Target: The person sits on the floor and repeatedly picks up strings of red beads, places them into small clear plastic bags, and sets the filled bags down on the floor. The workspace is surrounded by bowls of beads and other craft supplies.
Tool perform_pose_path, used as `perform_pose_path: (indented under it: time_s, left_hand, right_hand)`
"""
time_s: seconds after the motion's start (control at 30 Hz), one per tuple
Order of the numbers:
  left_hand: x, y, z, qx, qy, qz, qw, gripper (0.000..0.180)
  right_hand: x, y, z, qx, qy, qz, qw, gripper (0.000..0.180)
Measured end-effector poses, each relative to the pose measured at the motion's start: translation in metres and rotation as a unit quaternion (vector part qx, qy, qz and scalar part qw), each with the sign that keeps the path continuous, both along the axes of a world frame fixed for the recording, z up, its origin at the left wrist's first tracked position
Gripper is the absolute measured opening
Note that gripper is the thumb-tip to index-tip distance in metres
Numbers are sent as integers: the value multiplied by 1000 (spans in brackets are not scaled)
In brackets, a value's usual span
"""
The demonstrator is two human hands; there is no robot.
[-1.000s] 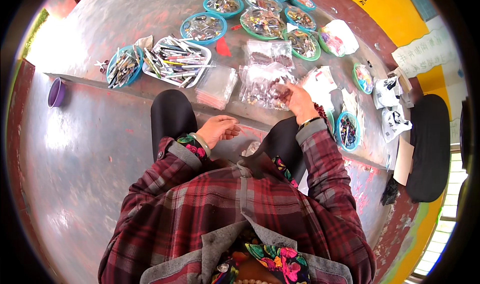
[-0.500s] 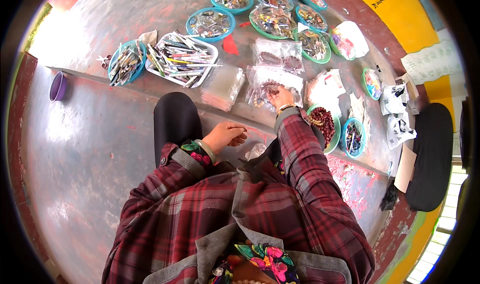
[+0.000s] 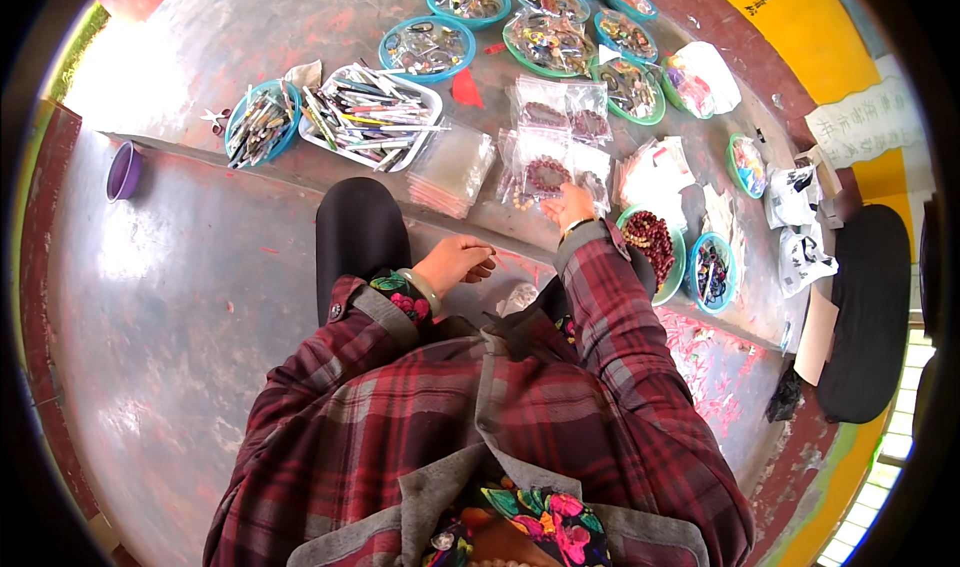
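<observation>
My right hand (image 3: pixel 568 205) rests at the near edge of a clear plastic bag (image 3: pixel 575 159), thumb and fingers apart. A dark red beaded bracelet (image 3: pixel 548 175) forms a ring on the plastic just beyond the fingertips; whether it is inside the bag I cannot tell. Some pale beads (image 3: pixel 522 202) show beside the hand. Behind lie more bagged red bracelets (image 3: pixel 545 114). My left hand (image 3: pixel 456 264) hovers before my lap with its fingers curled in, and nothing shows in them. Left of the bracelets is a stack of flat clear bags (image 3: pixel 452 172).
At the left stand a white tray (image 3: pixel 432 107) of pens and a blue basket (image 3: pixel 293 132) of pens, near scissors (image 3: pixel 215 120). A green bowl (image 3: pixel 676 272) of red bead strings and a blue basket (image 3: pixel 730 285) sit right. Several baskets of trinkets fill the back.
My right hand has drawn back toward me and slightly right, off the bracelet, which now shows as a full ring. My left hand stays curled, nearly in place.
</observation>
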State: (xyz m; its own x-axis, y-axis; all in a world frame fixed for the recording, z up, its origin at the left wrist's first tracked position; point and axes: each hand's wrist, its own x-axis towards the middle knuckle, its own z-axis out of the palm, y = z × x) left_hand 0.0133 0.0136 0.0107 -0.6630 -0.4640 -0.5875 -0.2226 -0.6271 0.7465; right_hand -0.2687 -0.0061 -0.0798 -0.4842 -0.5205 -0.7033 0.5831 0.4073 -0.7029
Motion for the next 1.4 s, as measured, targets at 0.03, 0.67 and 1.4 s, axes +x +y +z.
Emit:
perform_pose_path:
  time_s: [0.03,0.67,1.4]
  left_hand:
    - [1,0,-3,-3,-3,4,1000,27]
    - [5,-19,-141,-347,-193,-98,912,20]
    - [-40,-72,-162,-606,-407,67,680,38]
  right_hand:
    - [11,10,8,5,25,23,999,45]
    - [118,138,85,-131,42,407,903,27]
    - [116,119,89,-86,94,512,849,27]
